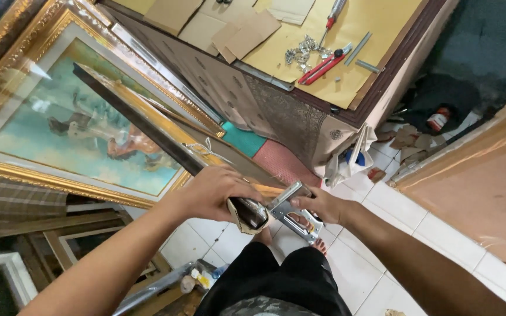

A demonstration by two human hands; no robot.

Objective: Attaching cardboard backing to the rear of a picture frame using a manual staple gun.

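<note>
The large gold-framed painting of a pale blue scene (77,129) is leaning just beyond the left hand (218,193), and the long dark wooden frame moulding with a gilt edge (147,123) is running up and away from that hand, which is clenching its near end. The right hand (317,206) is gripping the chrome staple gun (291,212), pressed against the moulding's end beside the left fingers. With the long moulding held at one end only, it is likely swaying; a slip could be driving a staple askew or into the left fingers.
</note>
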